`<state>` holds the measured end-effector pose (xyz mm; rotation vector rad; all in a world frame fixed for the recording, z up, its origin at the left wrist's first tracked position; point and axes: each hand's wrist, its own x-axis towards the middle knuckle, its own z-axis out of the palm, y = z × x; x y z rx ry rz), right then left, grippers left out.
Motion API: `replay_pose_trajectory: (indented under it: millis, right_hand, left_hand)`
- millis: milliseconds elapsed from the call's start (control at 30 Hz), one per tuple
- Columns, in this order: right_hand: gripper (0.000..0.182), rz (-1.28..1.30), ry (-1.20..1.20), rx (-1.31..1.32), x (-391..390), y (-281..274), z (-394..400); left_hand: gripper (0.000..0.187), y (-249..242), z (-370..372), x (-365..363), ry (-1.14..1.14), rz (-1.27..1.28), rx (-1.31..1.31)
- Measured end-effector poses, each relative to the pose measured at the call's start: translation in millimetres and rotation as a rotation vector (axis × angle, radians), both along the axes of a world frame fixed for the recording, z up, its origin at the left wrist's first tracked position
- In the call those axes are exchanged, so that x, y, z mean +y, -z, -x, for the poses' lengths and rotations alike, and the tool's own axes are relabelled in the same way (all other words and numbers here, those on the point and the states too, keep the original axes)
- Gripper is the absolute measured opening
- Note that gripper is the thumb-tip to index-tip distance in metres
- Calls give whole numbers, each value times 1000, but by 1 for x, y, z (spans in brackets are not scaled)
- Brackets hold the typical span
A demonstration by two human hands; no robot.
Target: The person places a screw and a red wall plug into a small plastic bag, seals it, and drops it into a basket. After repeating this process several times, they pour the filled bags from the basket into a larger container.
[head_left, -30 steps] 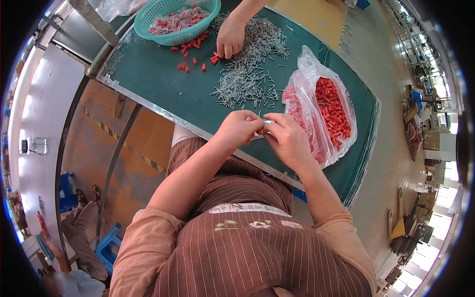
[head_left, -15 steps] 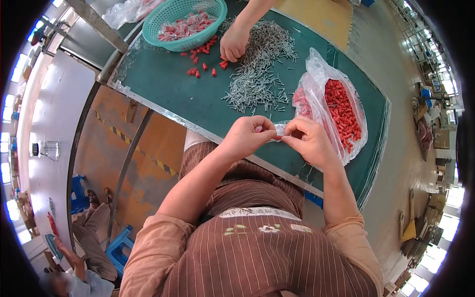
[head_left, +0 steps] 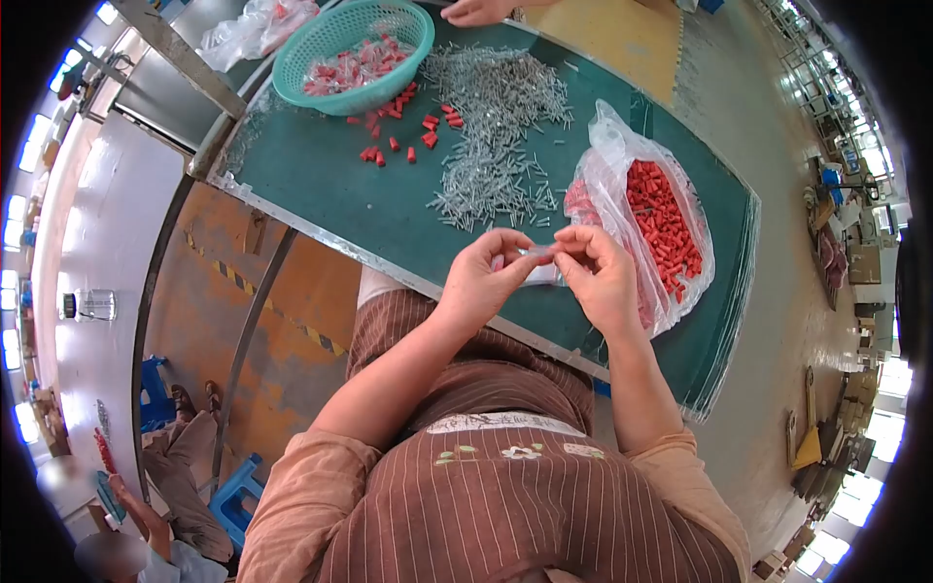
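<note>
Done: bagged red plugs [head_left: 360, 66] lie in the green basket [head_left: 342, 103], 10–11 o'clock from the hands. Left, judged from stock: loose screws [head_left: 496, 117] at 12, loose plugs [head_left: 666, 223] in the big bag [head_left: 609, 134] at 2. Left hand [head_left: 478, 287] and right hand [head_left: 604, 287] pinch a small clear bag [head_left: 542, 278] between fingertips, near the table's edge; contents unclear. Change vs. earlier: co-worker's hand [head_left: 476, 12] off the screws, now at the far edge, 11–12 o'clock.

Basket [head_left: 294, 95] left of the screws [head_left: 501, 136], 1 bag [head_left: 609, 146] of plugs [head_left: 663, 228] to their right.
</note>
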<state>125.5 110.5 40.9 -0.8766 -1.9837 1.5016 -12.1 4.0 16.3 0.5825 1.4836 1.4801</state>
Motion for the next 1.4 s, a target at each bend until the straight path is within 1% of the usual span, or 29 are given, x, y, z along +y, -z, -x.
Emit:
replay_pose_trajectory:
  millis: [33, 67, 100, 200, 267, 367, 500, 600, 733, 800, 867, 900, 933, 967, 1000, 1033, 1067, 1100, 1133, 1167, 1200, 1233, 1267, 1300, 1333, 1367, 1400]
  right_hand:
    - [20, -10, 2, -6, 0, 1, -1]
    - [20, -29, -6, 4, 1, 4, -4]
    - [20, -47, -17, 15, 3, 5, -2]
    - [18, 9, 8, -7, 1, 4, -1]
    - [20, 46, 11, -7, 1, 4, -2]
    - [21, 74, 15, 10, 1, 5, -1]
    - [20, 72, 15, 22, 0, -1, -3]
    - [21, 139, 30, 92, -2, 3, -2]
    - [22, 90, 20, 108, -2, 10, 0]
    - [22, 66, 12, 95, -4, 11, -2]
    - [23, -63, -19, 20, -8, 3, 3]
    - [24, -95, -28, 7, -9, 9, 5]
    - [22, -116, -44, -6, -12, -2, 8]
    - [20, -86, -75, 51, -14, -8, 8]
    - [19, -138, -89, -51, -13, -15, 3]
    - [18, -91, -81, 9, -14, -10, -3]
    - [16, -198, -35, 23, -18, -12, -10]
    - [15, -306, -11, 26, -20, -16, -26]
    - [13, -323, 100, 8, -22, -21, -50]
    - [12, -347, 186, 3, -21, -27, -67]
    - [11, -376, 247, 8, -17, -30, -79]
    - [8, -542, 389, -48, -9, -38, -103]
    - [6, -438, 564, -75, -9, -52, -129]
    - [7, -574, 712, -190, -2, -60, -158]
    - [8, -634, 895, -238, 7, -52, -191]
    - [8, -712, 1041, -319, 13, -56, -222]
    - [9, -814, 1134, -406, 22, -52, -257]
  left_hand:
    - [10, 0, 1, 1, -16, -31, 9]
    - [7, -1, 2, 1, -3, -4, -11]
    - [6, 3, 3, 2, -16, 13, 40]
    - [8, 11, 2, 1, 15, -101, -53]
    - [10, 12, 3, 2, 39, -142, -81]
    - [10, 5, 7, 1, 74, -81, -12]
    - [11, 7, 6, -1, 62, -82, 47]
    - [12, 3, 5, -2, 49, -64, 41]
    - [15, -9, 5, -3, 73, -16, 55]
    - [15, -8, 4, -4, 47, -43, 126]
    - [15, 1, 1, -1, 33, -78, 163]
    - [15, 9, 2, 1, 35, -102, 160]
    - [14, 6, 0, -1, 21, -76, 209]
    - [13, 0, 1, -3, 31, -54, 252]
    - [11, -3, 1, -6, 48, 64, 136]
    - [7, 5, -1, -6, 73, 6, 176]
    - [6, -9, -7, -6, 108, 65, 66]
    - [7, -7, -11, -6, 156, 41, -2]
    - [6, -2, -13, -5, 167, 44, -132]
    - [10, 1, -9, -5, 214, 12, -272]
    - [12, -3, -9, -4, 199, 24, -353]
    - [14, -6, -10, -2, 172, 43, -433]
    - [16, -4, -8, -1, 193, 37, -475]
    - [17, -2, -6, -1, 204, 28, -516]
    - [19, 0, -4, 1, 210, 16, -557]
    - [20, 2, -3, 2, 217, 12, -553]
    - [21, 5, -4, 2, 223, 9, -548]
